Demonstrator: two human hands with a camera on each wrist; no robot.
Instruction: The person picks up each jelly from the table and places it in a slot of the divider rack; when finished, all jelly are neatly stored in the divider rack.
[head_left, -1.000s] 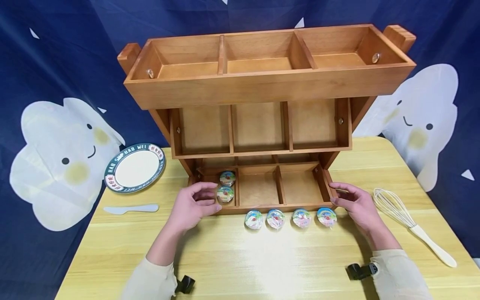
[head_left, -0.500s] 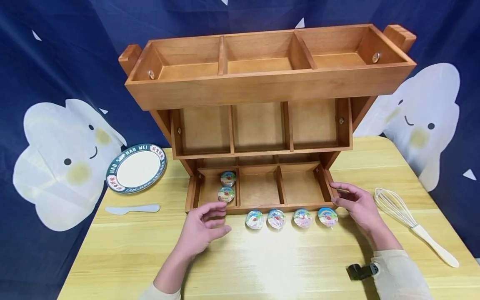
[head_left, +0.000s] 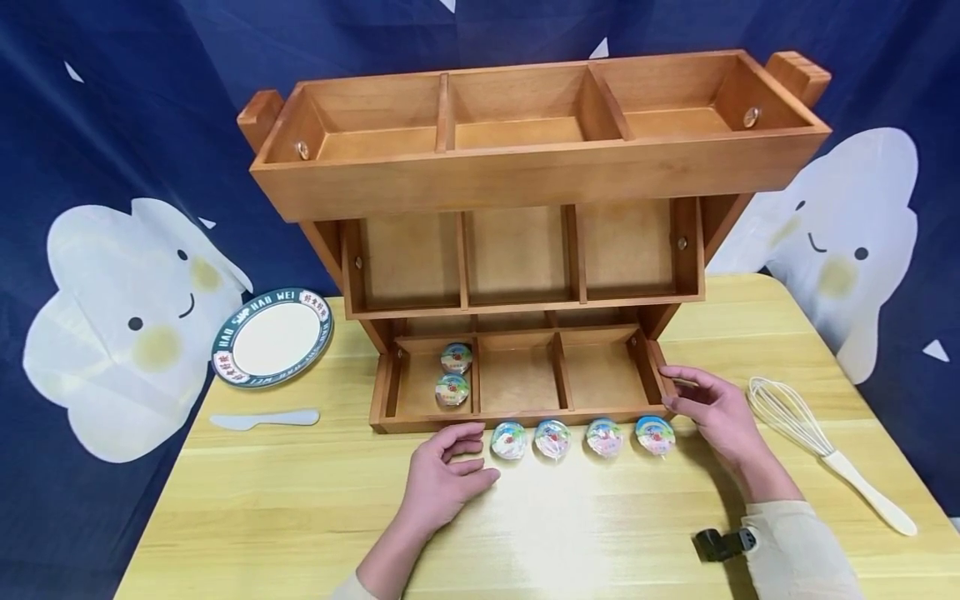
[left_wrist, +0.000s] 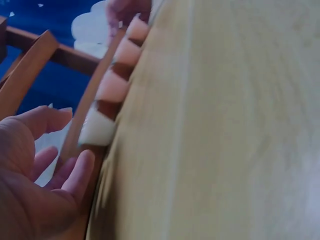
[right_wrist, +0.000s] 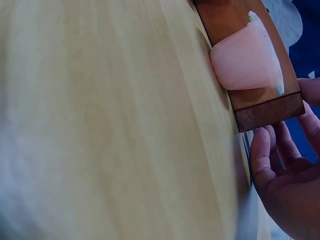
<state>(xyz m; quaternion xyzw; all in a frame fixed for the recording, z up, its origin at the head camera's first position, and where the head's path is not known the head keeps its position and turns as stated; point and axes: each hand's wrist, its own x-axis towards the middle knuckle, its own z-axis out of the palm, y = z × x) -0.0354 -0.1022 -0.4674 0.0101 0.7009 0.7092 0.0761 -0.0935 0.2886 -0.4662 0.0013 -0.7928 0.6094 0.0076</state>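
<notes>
My left hand [head_left: 442, 475] is held over the table just left of the nearest jelly cup [head_left: 509, 440], fingers and thumb apart with nothing between them. In the left wrist view that whitish jelly cup [left_wrist: 97, 127] stands beyond the fingertips. Three more foil-lidded cups, pinkish from the side, continue the row along the front of the wooden rack [head_left: 540, 158]. Two jelly cups [head_left: 452, 389] lie in the left compartment of its bottom tray [head_left: 423, 423]. My right hand [head_left: 716, 412] rests at that tray's right end, fingertips against the corner, near the rightmost cup [right_wrist: 247, 57].
The rack's upper tray [head_left: 525, 175] overhangs the middle tray [head_left: 525, 308], each divided into three compartments. A green-rimmed plate [head_left: 315, 350] and a white plastic knife [head_left: 266, 419] lie on the left. On the right is a whisk [head_left: 862, 487].
My left hand has left the two jelly cups in the bottom tray and moved right and toward me, to the leftmost cup of the row. My right hand stays at the tray's end.
</notes>
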